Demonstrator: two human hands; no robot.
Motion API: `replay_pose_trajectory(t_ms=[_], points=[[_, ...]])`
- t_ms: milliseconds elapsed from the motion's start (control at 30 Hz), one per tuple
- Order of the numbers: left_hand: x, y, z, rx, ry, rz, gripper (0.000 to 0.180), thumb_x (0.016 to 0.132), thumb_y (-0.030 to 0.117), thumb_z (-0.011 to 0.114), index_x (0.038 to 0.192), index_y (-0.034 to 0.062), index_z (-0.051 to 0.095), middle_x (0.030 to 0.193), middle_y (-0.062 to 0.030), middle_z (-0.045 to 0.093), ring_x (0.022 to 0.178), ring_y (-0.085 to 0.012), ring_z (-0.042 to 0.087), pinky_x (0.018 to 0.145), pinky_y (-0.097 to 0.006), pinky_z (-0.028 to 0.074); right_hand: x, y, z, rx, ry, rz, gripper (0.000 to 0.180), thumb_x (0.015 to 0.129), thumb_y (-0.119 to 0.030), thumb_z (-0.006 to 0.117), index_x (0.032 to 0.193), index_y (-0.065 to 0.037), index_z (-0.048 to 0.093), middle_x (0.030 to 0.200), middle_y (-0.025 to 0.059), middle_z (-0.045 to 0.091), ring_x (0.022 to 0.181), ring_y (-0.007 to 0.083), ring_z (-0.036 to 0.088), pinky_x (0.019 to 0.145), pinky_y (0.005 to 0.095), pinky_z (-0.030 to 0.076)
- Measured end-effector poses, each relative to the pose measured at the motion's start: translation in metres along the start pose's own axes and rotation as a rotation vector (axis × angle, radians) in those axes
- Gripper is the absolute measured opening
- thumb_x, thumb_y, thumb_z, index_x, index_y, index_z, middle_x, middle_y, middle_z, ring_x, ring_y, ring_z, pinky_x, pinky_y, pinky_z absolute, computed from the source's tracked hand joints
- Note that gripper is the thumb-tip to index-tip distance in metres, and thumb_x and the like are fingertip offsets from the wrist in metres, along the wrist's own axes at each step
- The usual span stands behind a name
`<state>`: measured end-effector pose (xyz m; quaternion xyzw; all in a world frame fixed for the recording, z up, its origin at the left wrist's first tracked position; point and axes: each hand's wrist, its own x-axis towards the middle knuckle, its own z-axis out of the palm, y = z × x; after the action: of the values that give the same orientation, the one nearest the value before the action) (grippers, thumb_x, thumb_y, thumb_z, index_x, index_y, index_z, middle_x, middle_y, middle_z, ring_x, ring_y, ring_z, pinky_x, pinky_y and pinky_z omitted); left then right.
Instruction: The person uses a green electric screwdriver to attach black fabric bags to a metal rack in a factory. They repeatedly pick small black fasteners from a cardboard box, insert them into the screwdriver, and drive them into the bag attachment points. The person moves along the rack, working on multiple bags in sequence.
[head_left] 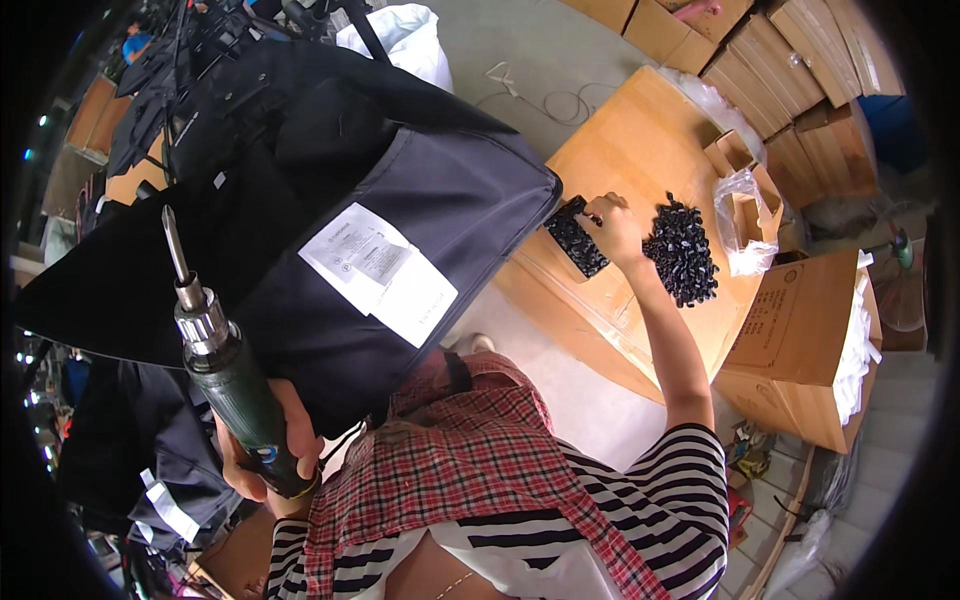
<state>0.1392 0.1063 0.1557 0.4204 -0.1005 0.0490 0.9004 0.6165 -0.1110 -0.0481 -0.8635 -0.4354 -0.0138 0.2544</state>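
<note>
My left hand [266, 440] is wrapped round a dark green electric screwdriver [240, 395], its long bit pointing up. Over a small black tray [577, 243] of small dark parts, my right hand [615, 228] has its fingers bent and pinched together at the tray's far right corner. What lies between those fingertips is too small to make out. Just right of that hand is a loose pile of small black plastic pieces [683, 255]. A large black fabric piece [440, 180] with a white printed label [380, 270] spreads between my two hands.
Tray and pile rest on a brown cardboard surface [610, 130]. An opened small carton in clear plastic [745, 215] stands at its right edge. A large carton [790, 325] with white wrapping is beyond. Stacked boxes [790, 60] and a white sack [410, 40] stand at the back.
</note>
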Motion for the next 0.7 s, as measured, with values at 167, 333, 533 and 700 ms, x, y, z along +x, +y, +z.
replay_pose_trajectory(t_ms=[167, 333, 533, 700], points=[[-0.020, -0.012, 0.005, 0.061, 0.123, 0.183, 0.109, 0.061, 0.002, 0.088, 0.146, -0.0026, 0.020, 0.086, -0.0321, 0.059, 0.060, -0.0349, 0.068, 0.054, -0.040, 0.061, 0.005, -0.005, 0.020, -0.067, -0.012, 0.132, 0.022, 0.076, -0.021, 0.081, 0.085, -0.005, 0.069, 0.094, 0.0132, 0.065, 0.096, 0.0329, 0.063, 0.084, 0.0411, 0.052], [0.012, -0.030, 0.055, -0.039, 0.476, 0.430, 0.142, 0.054, -0.001, 0.086, 0.157, 0.0237, -0.009, 0.083, -0.0309, 0.056, 0.051, -0.0328, 0.061, 0.041, -0.038, 0.056, 0.007, -0.005, 0.024, -0.096, 0.060, 0.163, 0.024, 0.073, -0.020, 0.084, 0.084, -0.004, 0.070, 0.090, 0.0129, 0.068, 0.093, 0.0316, 0.066, 0.082, 0.0404, 0.054], [0.020, -0.020, 0.074, -0.027, 0.501, 0.450, 0.142, 0.053, 0.000, 0.083, 0.159, 0.0166, -0.010, 0.096, -0.0300, 0.061, 0.051, -0.0261, 0.061, 0.043, -0.034, 0.055, 0.043, -0.033, -0.010, 0.464, 0.063, 0.113, 0.015, 0.083, -0.009, 0.078, 0.082, -0.001, 0.066, 0.083, 0.0112, 0.072, 0.081, 0.0198, 0.070, 0.074, 0.0322, 0.056], [0.004, -0.004, 0.092, 0.096, 0.470, 0.333, 0.134, 0.057, 0.001, 0.084, 0.162, 0.0157, 0.001, 0.127, -0.0236, 0.056, 0.066, -0.0207, 0.063, 0.050, -0.030, 0.052, 0.081, -0.253, -0.152, 1.221, 0.149, -0.388, 0.013, 0.089, 0.000, 0.073, 0.094, 0.000, 0.062, 0.089, 0.0068, 0.072, 0.078, 0.0117, 0.069, 0.078, 0.0268, 0.055]])
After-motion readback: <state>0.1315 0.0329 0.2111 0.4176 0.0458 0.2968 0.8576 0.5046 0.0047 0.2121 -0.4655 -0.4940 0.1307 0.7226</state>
